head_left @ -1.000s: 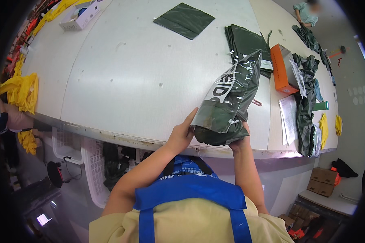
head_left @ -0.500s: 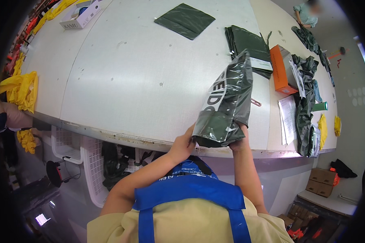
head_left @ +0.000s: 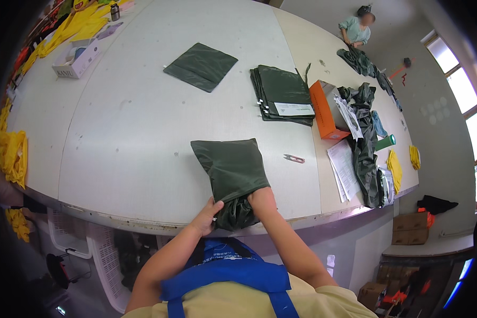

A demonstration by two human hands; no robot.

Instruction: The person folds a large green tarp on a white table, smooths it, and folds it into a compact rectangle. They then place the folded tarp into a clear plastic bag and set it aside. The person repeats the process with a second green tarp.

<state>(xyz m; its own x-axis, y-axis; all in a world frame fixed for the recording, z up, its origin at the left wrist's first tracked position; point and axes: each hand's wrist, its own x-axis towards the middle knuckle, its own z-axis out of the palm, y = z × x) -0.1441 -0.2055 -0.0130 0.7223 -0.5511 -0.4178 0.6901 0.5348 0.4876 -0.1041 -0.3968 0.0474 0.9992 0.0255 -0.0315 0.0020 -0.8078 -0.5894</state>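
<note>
A dark green fabric pouch point(head_left: 238, 167) lies at the table's front edge, its broad end pointing away from me. Crumpled, shinier dark green material point(head_left: 236, 213) bulges from its near end. My left hand point(head_left: 206, 216) pinches the near left edge, thumb on top. At the near right edge my right hand point(head_left: 262, 202) is closed on the pouch, its fingertips hidden in the folds. To the right of the pouch lie small thread snips point(head_left: 294, 158). Farther off are a single flat dark green pouch point(head_left: 201, 67) and a stack of similar pouches point(head_left: 283, 93) with a white label.
Right of the stack stand an orange box point(head_left: 327, 111), paper sheets point(head_left: 344, 169), a heap of dark green garments point(head_left: 364, 153) and a green cylinder point(head_left: 386, 142). Yellow fabric point(head_left: 11, 156) and a white box point(head_left: 77, 59) are at left. A person point(head_left: 356, 31) works at the far right.
The view has shifted right. The pouch has come down nearer the table edge and now shows a plain matte side; the clear printed plastic no longer shows. Both hands stay on it.
</note>
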